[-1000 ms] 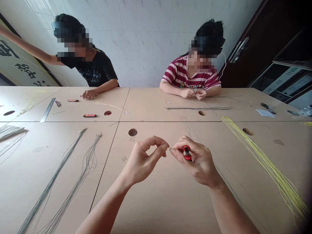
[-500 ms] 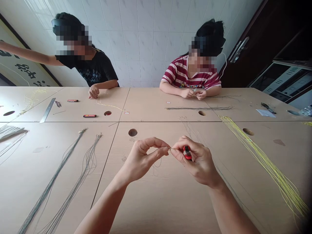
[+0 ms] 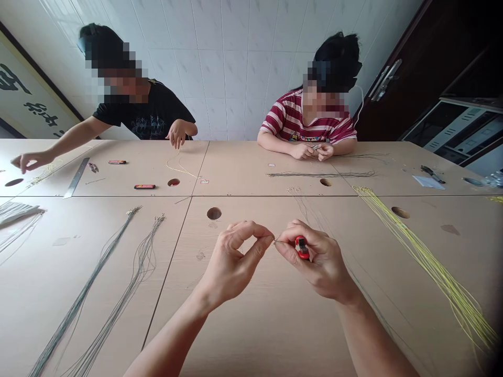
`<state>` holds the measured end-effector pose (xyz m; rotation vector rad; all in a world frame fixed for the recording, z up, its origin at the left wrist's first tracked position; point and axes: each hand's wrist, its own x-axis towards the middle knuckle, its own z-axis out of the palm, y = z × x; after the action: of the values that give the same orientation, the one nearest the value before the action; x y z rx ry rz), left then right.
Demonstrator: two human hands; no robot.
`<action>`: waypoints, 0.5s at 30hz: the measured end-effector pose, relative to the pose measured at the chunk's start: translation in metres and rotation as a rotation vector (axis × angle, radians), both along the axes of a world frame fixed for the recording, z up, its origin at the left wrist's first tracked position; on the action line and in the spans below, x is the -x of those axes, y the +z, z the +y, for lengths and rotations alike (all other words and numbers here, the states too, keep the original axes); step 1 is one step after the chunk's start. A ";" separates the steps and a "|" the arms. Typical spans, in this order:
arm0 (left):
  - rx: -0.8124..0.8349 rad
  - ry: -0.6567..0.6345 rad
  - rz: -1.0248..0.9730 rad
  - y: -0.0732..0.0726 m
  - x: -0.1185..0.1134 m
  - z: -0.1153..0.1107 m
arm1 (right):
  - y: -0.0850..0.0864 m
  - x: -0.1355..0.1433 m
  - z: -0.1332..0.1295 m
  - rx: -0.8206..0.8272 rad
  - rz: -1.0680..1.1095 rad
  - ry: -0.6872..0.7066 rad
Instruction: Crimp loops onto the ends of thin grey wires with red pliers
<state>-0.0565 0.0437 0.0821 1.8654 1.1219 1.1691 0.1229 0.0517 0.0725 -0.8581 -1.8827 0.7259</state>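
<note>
Left hand (image 3: 236,259) and right hand (image 3: 322,262) are pinching cord (image 3: 274,241) between them, likely limp, best gripped near its tip; right is cradling red tool (image 3: 302,248).

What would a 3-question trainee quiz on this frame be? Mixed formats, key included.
1. Which hand of the camera wearer holds the red tool?
2. True or false: the yellow strand bundle lies in the right half of the picture.
3. The wearer's left hand is: A) raised, fingers pinched; B) palm flat on the table; C) holding the metal ruler.

Key: 1. the right hand; 2. true; 3. A.
</note>
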 end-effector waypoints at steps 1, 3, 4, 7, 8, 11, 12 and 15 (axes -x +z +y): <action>-0.019 0.011 0.015 -0.001 -0.001 0.000 | 0.000 0.000 0.000 -0.006 0.004 0.000; -0.053 0.033 0.038 -0.002 -0.002 -0.001 | -0.002 0.001 0.001 -0.015 0.014 0.002; -0.073 0.043 0.042 -0.003 -0.002 -0.001 | -0.002 0.001 0.001 -0.017 0.020 0.004; -0.140 0.067 0.027 -0.005 -0.004 -0.002 | -0.004 0.001 0.002 -0.017 0.039 0.016; -0.160 0.074 0.021 -0.006 -0.005 -0.002 | -0.005 0.001 0.002 -0.015 0.043 0.020; -0.203 0.097 0.016 -0.008 -0.006 -0.001 | -0.005 0.001 0.002 -0.015 0.050 0.023; -0.214 0.101 0.016 -0.009 -0.006 -0.001 | -0.005 0.001 0.001 -0.014 0.051 0.023; -0.239 0.100 0.006 -0.009 -0.007 0.000 | -0.004 0.002 0.001 -0.008 0.059 0.018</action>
<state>-0.0499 0.0440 0.0729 2.0100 1.1315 1.4078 0.1208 0.0525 0.0685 -0.8075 -1.8413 0.7466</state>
